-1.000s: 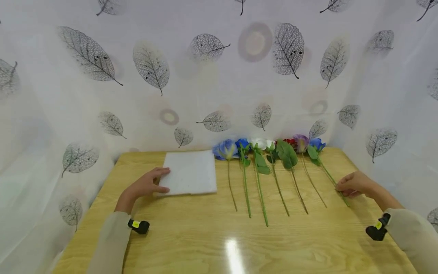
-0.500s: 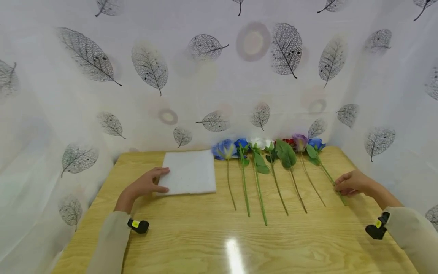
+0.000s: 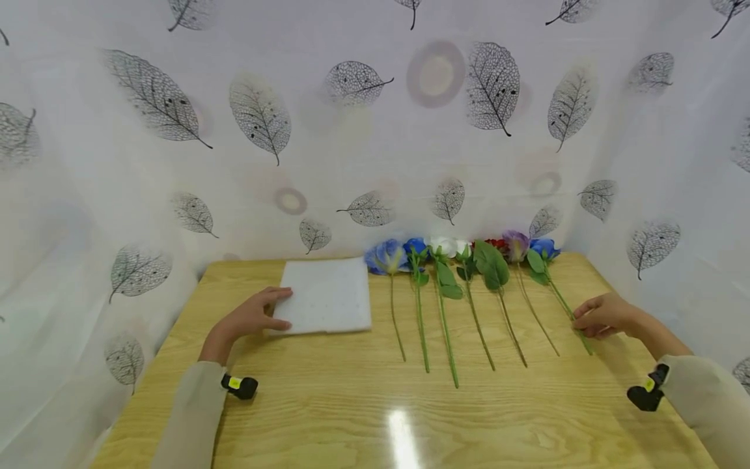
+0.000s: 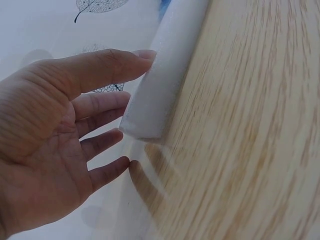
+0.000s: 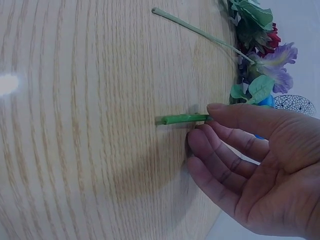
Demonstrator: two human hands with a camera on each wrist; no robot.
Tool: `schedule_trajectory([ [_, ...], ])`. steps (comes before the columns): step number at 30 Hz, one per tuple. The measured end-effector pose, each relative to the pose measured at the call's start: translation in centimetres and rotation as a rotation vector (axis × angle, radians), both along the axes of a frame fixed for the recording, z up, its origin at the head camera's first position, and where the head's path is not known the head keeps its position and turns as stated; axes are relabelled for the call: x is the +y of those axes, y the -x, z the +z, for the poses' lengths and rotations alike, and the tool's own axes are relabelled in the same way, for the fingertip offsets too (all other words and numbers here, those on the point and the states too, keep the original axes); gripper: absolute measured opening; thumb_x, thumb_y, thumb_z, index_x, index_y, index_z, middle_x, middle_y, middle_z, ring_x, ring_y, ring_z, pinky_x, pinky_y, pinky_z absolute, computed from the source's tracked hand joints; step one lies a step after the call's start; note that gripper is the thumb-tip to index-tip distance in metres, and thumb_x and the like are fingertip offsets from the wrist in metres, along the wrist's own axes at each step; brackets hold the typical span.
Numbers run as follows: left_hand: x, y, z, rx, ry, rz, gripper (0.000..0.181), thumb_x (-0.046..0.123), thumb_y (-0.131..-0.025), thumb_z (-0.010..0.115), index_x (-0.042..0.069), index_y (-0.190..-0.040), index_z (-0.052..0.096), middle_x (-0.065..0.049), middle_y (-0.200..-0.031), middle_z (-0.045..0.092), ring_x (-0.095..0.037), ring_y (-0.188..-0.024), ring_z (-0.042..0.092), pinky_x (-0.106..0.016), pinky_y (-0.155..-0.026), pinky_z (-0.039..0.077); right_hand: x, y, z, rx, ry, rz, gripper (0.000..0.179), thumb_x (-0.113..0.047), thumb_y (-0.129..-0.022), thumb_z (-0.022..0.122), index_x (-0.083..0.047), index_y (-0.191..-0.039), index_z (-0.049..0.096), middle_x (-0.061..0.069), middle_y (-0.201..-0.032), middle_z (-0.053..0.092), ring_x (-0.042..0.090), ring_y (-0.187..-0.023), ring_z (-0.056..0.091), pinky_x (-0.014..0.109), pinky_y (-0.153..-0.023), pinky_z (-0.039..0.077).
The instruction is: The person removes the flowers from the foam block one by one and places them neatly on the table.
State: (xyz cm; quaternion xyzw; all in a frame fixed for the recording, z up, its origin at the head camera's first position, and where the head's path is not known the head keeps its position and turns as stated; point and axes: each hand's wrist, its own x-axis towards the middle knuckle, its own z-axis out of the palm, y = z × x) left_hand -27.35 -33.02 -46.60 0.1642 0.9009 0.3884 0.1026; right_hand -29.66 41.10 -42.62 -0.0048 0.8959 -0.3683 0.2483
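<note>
At the left of the table, a white foam block [image 3: 328, 296] lies flat. My left hand [image 3: 258, 311] rests at its left side, fingers spread and fairly straight. In the left wrist view the thumb tip touches the edge of the foam block [image 4: 170, 70], and the other fingers reach along its end. On the far right, a blue rose [image 3: 545, 249] lies with its head toward the curtain. My right hand [image 3: 606, 316] pinches its green stem [image 5: 182, 119] near the lower end between thumb and fingers, close over the wood.
A row of artificial flowers lies between the hands: a pale blue flower [image 3: 387, 256], a dark blue rose [image 3: 416, 246], white roses [image 3: 443, 245], red petals partly behind a green leaf [image 3: 491, 264], and a purple flower [image 3: 516, 246]. Behind the wooden table [image 3: 328, 404] hangs a leaf-patterned curtain [image 3: 363, 143].
The lower end of the blue rose's stem has shifted slightly left with my right hand, and its head slightly right. My left hand and the foam block have stayed in place.
</note>
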Motion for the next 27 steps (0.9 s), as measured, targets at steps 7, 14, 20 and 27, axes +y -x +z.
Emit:
schedule_trajectory([
  [7, -0.3, -0.1, 0.1, 0.007, 0.01, 0.004, 0.086, 0.03, -0.087, 0.082, -0.001, -0.155, 0.039, -0.029, -0.163, 0.027, -0.052, -0.15, 0.022, -0.067, -0.118, 0.028, -0.1, 0.1, -0.2, 0.006, 0.0, 0.019, 0.037, -0.014, -0.098, 0.068, 0.014, -0.12, 0.061, 0.005, -0.083, 0.075, 0.017, -0.074, 0.071, 0.036, -0.07, 0.062],
  [14, -0.6, -0.3, 0.2, 0.002, 0.018, 0.012, 0.085, 0.028, -0.088, 0.082, -0.001, -0.155, 0.039, -0.029, -0.163, 0.026, -0.052, -0.15, 0.022, -0.067, -0.119, 0.027, -0.4, 0.4, 0.4, -0.007, -0.008, 0.046, 0.042, -0.017, -0.098, 0.067, 0.015, -0.125, 0.059, 0.005, -0.087, 0.076, 0.018, -0.079, 0.072, 0.037, -0.074, 0.062],
  [20, -0.5, -0.1, 0.5, 0.015, 0.059, 0.003, 0.085, 0.028, -0.088, 0.082, -0.004, -0.154, 0.039, -0.029, -0.163, 0.027, -0.053, -0.15, 0.02, -0.067, -0.12, 0.022, -0.7, 1.0, 1.0, 0.078, -0.08, 0.066, 0.048, -0.02, -0.1, 0.065, 0.018, -0.128, 0.053, 0.011, -0.096, 0.076, 0.022, -0.085, 0.072, 0.04, -0.076, 0.061],
  [27, -0.3, 0.1, 1.0, 0.013, 0.109, -0.016, 0.086, 0.028, -0.089, 0.08, -0.007, -0.154, 0.036, -0.031, -0.162, 0.027, -0.053, -0.15, 0.019, -0.066, -0.122, 0.02, -3.6, 1.8, 2.4, 0.288, -0.202, 0.111, 0.051, -0.023, -0.102, 0.063, 0.019, -0.129, 0.053, 0.03, -0.103, 0.071, 0.033, -0.086, 0.074, 0.049, -0.076, 0.061],
])
